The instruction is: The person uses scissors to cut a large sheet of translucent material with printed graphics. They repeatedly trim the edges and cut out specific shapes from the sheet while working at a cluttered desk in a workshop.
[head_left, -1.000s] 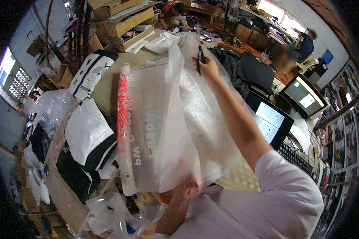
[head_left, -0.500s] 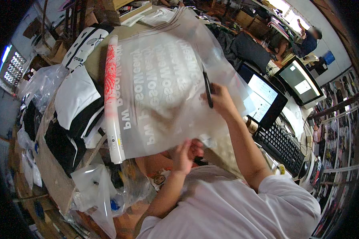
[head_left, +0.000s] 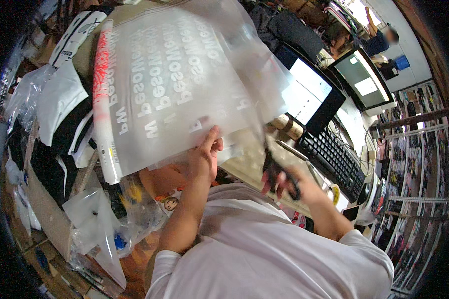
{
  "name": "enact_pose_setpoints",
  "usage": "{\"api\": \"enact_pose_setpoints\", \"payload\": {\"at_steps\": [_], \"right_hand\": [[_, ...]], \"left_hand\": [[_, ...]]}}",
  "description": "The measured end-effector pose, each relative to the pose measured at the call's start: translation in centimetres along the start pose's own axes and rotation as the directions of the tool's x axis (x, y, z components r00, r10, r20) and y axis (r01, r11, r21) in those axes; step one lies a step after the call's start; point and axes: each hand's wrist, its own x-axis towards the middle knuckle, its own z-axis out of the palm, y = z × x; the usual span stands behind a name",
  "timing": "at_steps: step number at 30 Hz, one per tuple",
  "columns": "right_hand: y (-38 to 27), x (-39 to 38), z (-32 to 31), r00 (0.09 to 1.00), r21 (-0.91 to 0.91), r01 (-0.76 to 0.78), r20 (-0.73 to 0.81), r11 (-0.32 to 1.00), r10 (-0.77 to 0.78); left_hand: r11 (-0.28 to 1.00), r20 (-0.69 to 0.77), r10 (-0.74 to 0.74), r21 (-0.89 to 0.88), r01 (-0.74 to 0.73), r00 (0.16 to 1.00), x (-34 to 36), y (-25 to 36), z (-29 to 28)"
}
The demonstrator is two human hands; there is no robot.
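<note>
A translucent plastic film sheet [head_left: 179, 107] with rows of white lettering spreads across the table, over a paler layer. Along its left side runs a white-and-red roll [head_left: 105, 144]. My left hand [head_left: 204, 157] grips the sheet's near edge, with the fingertips lying over the film. To the right, beside the keyboard, my right hand [head_left: 294, 184] is closed round the black handles of a pair of scissors [head_left: 271, 162]. The scissors are apart from the sheet; motion blurs them and their blades are hard to make out.
A keyboard [head_left: 336, 162], a tilted screen [head_left: 304, 94] and a monitor [head_left: 361, 77] stand at the right. Folded black and white garments [head_left: 60, 109] lie left of the roll. Clear plastic bags [head_left: 92, 219] hang at the near left. Another person [head_left: 379, 42] is at the far right.
My right hand has drawn the scissors back from the sheet, toward me and the keyboard. My left hand has moved up onto the sheet's near edge. The whole view has shifted.
</note>
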Motion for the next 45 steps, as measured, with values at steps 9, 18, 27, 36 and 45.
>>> {"api": "enact_pose_setpoints", "payload": {"at_steps": [9, 18, 27, 36, 45], "right_hand": [[2.2, 0.6, 1.2, 0.976, -0.015, -0.038, 0.215, 0.999, 0.04], [2.4, 1.4, 2.6, 0.965, 0.002, -0.1, 0.244, 0.995, 0.096], [2.2, 2.4, 6.5, 0.954, 0.004, -0.171, 0.251, 0.985, 0.165], [1.5, 3.1, 9.6, 0.966, 0.053, -0.089, 0.247, 0.995, 0.073], [2.4, 3.2, 12.0, 0.937, 0.096, -0.112, 0.342, 0.989, 0.073]], "left_hand": [[0.988, 0.046, 0.067, 0.133, -0.072, 0.997, -0.9, 0.5, 0.6], [0.989, -0.017, 0.129, 0.077, -0.128, 0.991, -2.5, 2.0, -2.8], [0.979, -0.175, 0.093, -0.16, -0.122, 0.98, -3.2, 3.2, -6.0], [0.983, -0.084, 0.175, -0.033, -0.178, 0.981, -3.4, 4.9, -7.0], [0.952, -0.22, 0.271, -0.08, -0.295, 0.937, -3.2, 6.3, -10.6]]}}
